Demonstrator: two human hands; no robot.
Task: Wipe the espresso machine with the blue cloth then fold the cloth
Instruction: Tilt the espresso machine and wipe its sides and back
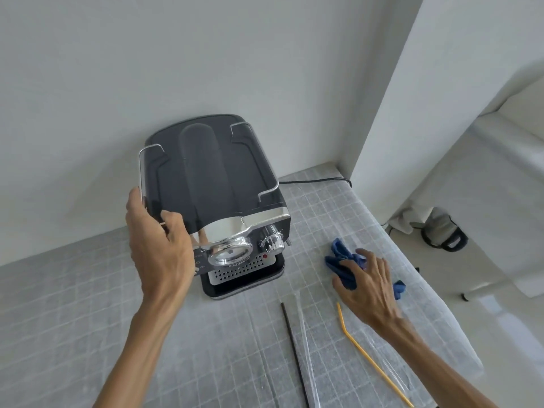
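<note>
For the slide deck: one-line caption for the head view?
Left hand steadies the espresso machine while right hand grips the blue cloth on the counter.

Grey tiled counter; on it: espresso machine, crumpled blue cloth, black straw, clear straw, yellow straw, power cord.
</note>
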